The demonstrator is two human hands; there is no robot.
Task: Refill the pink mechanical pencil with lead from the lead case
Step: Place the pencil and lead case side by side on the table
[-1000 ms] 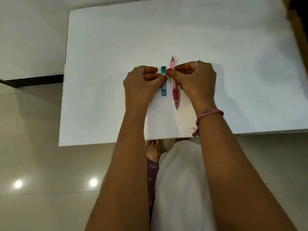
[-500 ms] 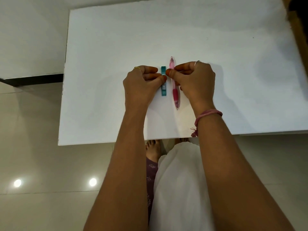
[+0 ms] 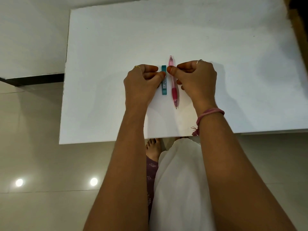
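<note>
**Both fists at the case and pencil**

I see my left hand (image 3: pixel 141 84) curled almost into a fist on the white table (image 3: pixel 100 105), its thumb tip touching the left edge of the teal lead case (image 3: pixel 164 84); I cannot tell whether it actually grips the case. Just right of the case lies the pink pencil (image 3: pixel 174 87), parallel to it, tip pointing near, cap end far. My right hand (image 3: pixel 196 79) is curled too, thumb over the pencil's clear upper barrel, fingers folded; a real hold is not clear. A pink thread band (image 3: pixel 210 114) circles that wrist. The pencil has a darker pink grip near its tip.
</note>
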